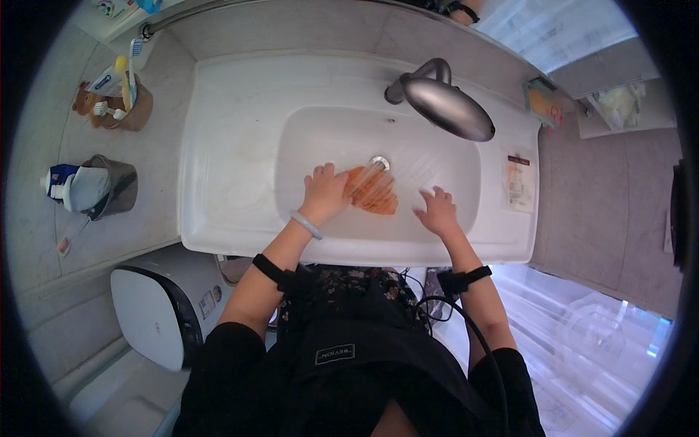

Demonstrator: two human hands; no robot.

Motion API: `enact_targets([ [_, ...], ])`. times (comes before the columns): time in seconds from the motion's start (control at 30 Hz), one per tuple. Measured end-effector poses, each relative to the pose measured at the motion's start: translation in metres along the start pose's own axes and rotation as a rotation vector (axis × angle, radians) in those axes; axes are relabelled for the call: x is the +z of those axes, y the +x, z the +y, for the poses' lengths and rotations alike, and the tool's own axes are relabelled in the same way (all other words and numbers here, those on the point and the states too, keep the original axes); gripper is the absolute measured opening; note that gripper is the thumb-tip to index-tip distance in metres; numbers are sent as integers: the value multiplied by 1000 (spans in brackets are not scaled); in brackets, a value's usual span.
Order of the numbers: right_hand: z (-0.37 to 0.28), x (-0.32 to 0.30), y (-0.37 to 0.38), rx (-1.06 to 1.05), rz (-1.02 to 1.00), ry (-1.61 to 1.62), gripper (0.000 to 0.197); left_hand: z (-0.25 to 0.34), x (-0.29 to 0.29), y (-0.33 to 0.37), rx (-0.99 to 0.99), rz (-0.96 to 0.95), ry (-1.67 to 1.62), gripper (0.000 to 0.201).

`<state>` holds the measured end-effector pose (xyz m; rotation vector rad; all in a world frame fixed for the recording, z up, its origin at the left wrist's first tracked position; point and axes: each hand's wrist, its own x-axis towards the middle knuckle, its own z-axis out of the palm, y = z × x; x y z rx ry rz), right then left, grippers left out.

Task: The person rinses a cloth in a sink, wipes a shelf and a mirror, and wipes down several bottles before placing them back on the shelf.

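A crumpled orange cloth lies in the white sink, just below the drain. Pale streaks that look like running water cross it. My left hand is at the cloth's left edge; its fingers are spread, and the thumb side touches the cloth. To the right of the cloth, apart from it, my right hand hovers over the basin with fingers spread and nothing in them. Above the basin the grey metal faucet reaches toward the right.
On the left ledge stand a brown bear-shaped cup with toothbrushes and a tube, and a grey cup with tubes. A flat packet lies on the sink's right rim. Below left is a white lidded appliance. A black cable runs by my right arm.
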<state>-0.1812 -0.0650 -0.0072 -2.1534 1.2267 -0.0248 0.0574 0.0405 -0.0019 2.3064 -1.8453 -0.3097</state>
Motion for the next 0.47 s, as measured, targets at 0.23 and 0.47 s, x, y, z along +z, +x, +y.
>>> enact_targets([
  [0.23,33,-12,24,110,-368,416,40,-26,-2,-2,-625,-312,-1424,33],
  [0.47,-18,-49,30,-100,-320,159,45,37,-14,-95,-555,60,-1164,25],
])
